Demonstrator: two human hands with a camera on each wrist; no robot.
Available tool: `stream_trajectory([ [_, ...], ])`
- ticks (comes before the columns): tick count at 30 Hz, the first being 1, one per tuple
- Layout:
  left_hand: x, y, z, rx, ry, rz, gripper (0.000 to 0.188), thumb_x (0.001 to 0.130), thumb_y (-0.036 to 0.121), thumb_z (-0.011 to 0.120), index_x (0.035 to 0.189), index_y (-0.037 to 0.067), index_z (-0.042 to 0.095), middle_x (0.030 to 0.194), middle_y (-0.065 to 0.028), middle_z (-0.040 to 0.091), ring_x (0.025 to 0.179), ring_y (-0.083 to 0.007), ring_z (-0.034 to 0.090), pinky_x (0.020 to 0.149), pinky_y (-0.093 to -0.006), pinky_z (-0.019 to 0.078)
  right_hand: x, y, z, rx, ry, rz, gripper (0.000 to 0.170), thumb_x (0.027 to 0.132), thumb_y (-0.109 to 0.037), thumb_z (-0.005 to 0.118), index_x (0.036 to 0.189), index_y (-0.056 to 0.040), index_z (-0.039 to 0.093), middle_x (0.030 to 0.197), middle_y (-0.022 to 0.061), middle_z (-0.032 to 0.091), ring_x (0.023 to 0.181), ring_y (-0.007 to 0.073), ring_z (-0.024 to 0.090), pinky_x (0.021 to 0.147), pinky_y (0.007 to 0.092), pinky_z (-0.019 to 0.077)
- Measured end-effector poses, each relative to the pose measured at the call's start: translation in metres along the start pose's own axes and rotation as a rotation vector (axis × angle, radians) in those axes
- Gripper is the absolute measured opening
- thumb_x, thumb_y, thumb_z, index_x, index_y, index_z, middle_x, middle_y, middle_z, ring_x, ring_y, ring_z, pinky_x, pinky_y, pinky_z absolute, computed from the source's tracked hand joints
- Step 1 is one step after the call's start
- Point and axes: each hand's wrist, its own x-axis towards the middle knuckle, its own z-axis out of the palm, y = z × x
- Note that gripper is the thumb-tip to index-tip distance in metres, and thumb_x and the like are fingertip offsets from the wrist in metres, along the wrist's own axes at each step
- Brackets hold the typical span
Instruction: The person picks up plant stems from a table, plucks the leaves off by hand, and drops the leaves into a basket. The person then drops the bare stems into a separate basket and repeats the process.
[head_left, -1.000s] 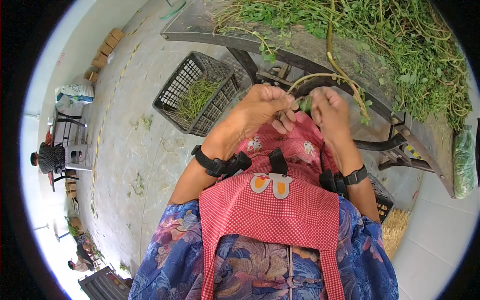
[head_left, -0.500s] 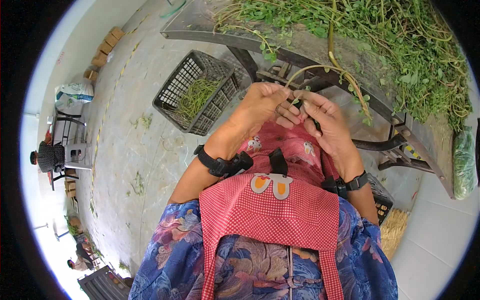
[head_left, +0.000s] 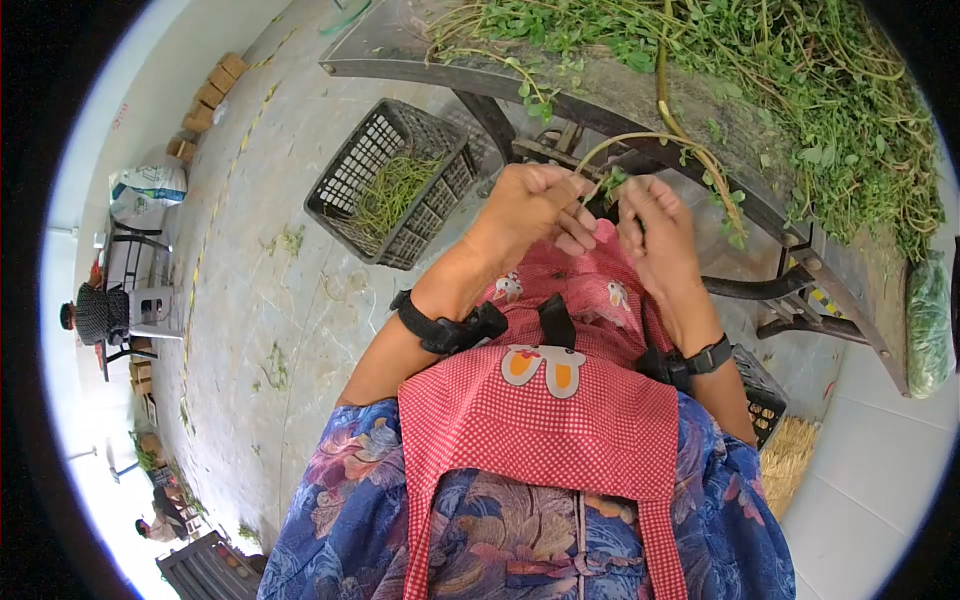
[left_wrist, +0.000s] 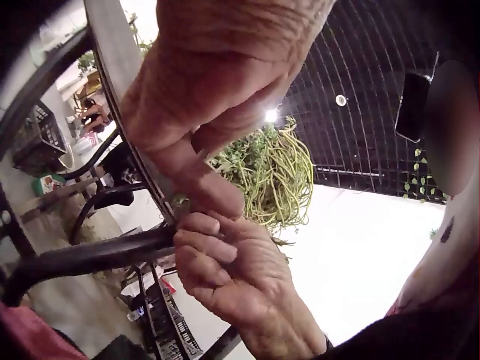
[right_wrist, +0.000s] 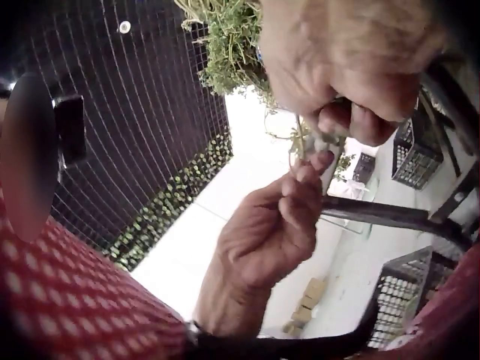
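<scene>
Grey floor (head_left: 245, 350), worn table (head_left: 620, 93): left fingers (head_left: 572, 228) pinch a stem (head_left: 650, 135); right fingers (head_left: 652, 200) curl, their hold unclear.

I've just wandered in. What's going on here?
A person in a red checked apron is handling greens. The left hand pinches a long, thin stem that arches above both hands. The right hand is close by with its fingers curled; whether it holds anything is hard to tell. A big leafy pile lies on the table in front, and a black crate on the floor has thin green stems in it.
</scene>
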Motion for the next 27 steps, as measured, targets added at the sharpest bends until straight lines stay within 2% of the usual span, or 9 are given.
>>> stream_trajectory([
  [4,-0.003,0.008,0.004,-0.010,0.052,-0.035,0.027,0.094,0.019,0.048,0.102,-0.006,0.056,0.079,-0.0146,0.065,0.066,-0.0215,0.066,0.056,-0.0282,0.0549,-0.011,-0.016,0.020,0.124,0.037,-0.037,0.014,0.088,-0.012,0.055,0.099,-0.0036,0.056,0.066,-0.0003,0.051,0.046,0.0034,0.038,0.038,0.0189,0.0242],
  [8,-0.001,0.008,0.004,-0.013,0.029,-0.022,0.027,0.094,0.019,0.048,0.100,-0.006,0.057,0.080,-0.0148,0.065,0.067,-0.0213,0.067,0.056,-0.0278,0.0550,-0.007,-0.011,0.028,-0.246,-0.026,-0.174,0.016,0.086,-0.008,0.058,0.100,-0.0034,0.059,0.066,-0.0016,0.051,0.048,0.0026,0.041,0.042,0.0167,0.0303],
  [10,0.000,0.007,0.004,-0.020,-0.002,0.013,0.027,0.094,0.018,0.048,0.099,-0.007,0.057,0.080,-0.0150,0.065,0.067,-0.0205,0.067,0.055,-0.0272,0.0550,0.001,0.001,0.025,-0.692,-0.047,-0.563,0.014,0.085,-0.008,0.059,0.098,-0.0036,0.061,0.062,-0.0030,0.050,0.048,0.0022,0.041,0.045,0.0159,0.0324],
  [14,0.000,0.005,0.003,-0.007,-0.012,0.009,0.027,0.094,0.018,0.047,0.098,-0.006,0.057,0.078,-0.0141,0.065,0.066,-0.0194,0.066,0.054,-0.0268,0.0546,0.002,0.003,0.021,-0.790,-0.013,-0.550,0.010,0.086,-0.012,0.060,0.091,-0.0033,0.062,0.058,-0.0045,0.048,0.046,0.0020,0.038,0.042,0.0166,0.0300],
  [16,-0.002,0.006,0.004,0.011,0.017,-0.018,0.026,0.094,0.019,0.047,0.097,-0.006,0.057,0.075,-0.0130,0.065,0.063,-0.0196,0.066,0.052,-0.0267,0.0543,-0.003,-0.006,0.022,-0.003,0.050,-0.011,0.016,0.088,-0.019,0.059,0.089,-0.0028,0.060,0.057,-0.0047,0.045,0.043,0.0016,0.035,0.040,0.0174,0.0270],
  [20,-0.003,0.009,0.000,0.017,0.050,-0.006,0.026,0.094,0.019,0.048,0.097,-0.004,0.057,0.072,-0.0120,0.064,0.060,-0.0205,0.066,0.051,-0.0263,0.0539,0.003,-0.007,0.005,0.159,0.067,-0.058,0.022,0.090,-0.025,0.058,0.089,-0.0024,0.059,0.055,-0.0051,0.043,0.042,0.0015,0.031,0.038,0.0184,0.0241],
  [24,-0.003,0.010,-0.002,0.022,0.068,-0.027,0.025,0.094,0.019,0.048,0.096,-0.004,0.057,0.071,-0.0124,0.064,0.059,-0.0210,0.066,0.049,-0.0265,0.0537,-0.004,-0.018,-0.001,-0.091,0.042,-0.129,0.020,0.090,-0.022,0.057,0.095,-0.0025,0.061,0.057,-0.0052,0.044,0.045,0.0022,0.036,0.043,0.0185,0.0301],
  [26,-0.002,0.009,-0.001,0.035,0.061,-0.024,0.025,0.094,0.019,0.048,0.096,-0.004,0.056,0.070,-0.0123,0.064,0.059,-0.0207,0.066,0.048,-0.0263,0.0535,-0.007,-0.024,0.006,-0.724,0.087,-0.381,0.018,0.086,-0.014,0.060,0.100,-0.0027,0.064,0.059,-0.0036,0.047,0.053,0.0041,0.046,0.053,0.0201,0.0389],
  [27,-0.002,0.009,0.000,0.041,0.057,-0.029,0.025,0.094,0.020,0.048,0.096,-0.004,0.057,0.070,-0.0122,0.064,0.059,-0.0205,0.066,0.048,-0.0257,0.0533,-0.009,-0.029,0.010,-0.723,0.090,-0.382,0.018,0.086,-0.014,0.060,0.100,-0.0027,0.064,0.059,-0.0036,0.047,0.053,0.0041,0.046,0.053,0.0201,0.0389],
])
